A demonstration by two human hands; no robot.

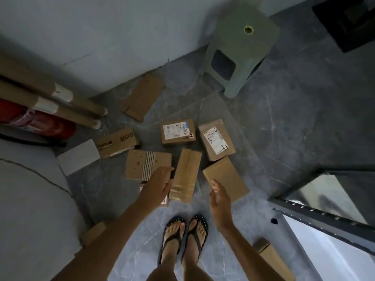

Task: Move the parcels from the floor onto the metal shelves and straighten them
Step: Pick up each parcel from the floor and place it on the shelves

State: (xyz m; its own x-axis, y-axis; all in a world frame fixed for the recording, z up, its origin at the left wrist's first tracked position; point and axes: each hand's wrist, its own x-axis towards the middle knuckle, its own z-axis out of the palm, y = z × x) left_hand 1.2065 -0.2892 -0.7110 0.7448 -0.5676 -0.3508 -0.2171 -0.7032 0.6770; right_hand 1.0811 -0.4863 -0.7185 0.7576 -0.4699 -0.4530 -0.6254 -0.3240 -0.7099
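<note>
The long taped parcel (185,175) is lying flat on the floor (284,118) among other cardboard boxes (178,131), just ahead of the feet (183,236). It is looking stiff and light, so gripping its long sides is probably suiting it best. The left hand (160,182) and right hand (220,201) are hovering either side, fingers straight, holding nothing. The metal shelf (324,211) is standing rightward.

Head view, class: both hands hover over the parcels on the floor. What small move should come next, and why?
Probably lower both hands to grip the long taped parcel: the open left hand and open right hand flank it, holding nothing, and it lies on the floor.
</note>
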